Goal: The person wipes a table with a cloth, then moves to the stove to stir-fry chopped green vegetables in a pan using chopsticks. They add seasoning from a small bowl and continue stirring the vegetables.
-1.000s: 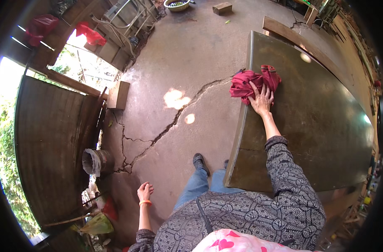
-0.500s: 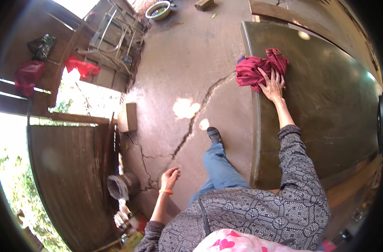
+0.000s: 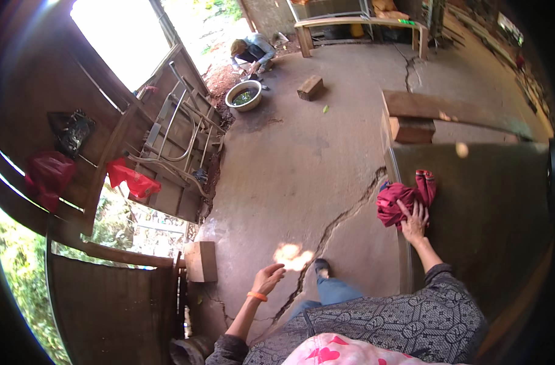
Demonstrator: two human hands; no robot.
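Under our right hand (image 3: 415,221), fingers spread flat, a red rag (image 3: 401,199) lies on the dark desk (image 3: 484,207); we seem mid-wipe. Our left hand (image 3: 267,278) hangs open, holding nothing, above the cracked floor (image 3: 314,158).

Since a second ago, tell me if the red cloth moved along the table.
Cannot tell: the red cloth stays by the dark table's near-left edge; only the camera clearly turned.

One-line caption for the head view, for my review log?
Right hand presses a red cloth on the dark tabletop; left hand hangs free above the cracked concrete floor.
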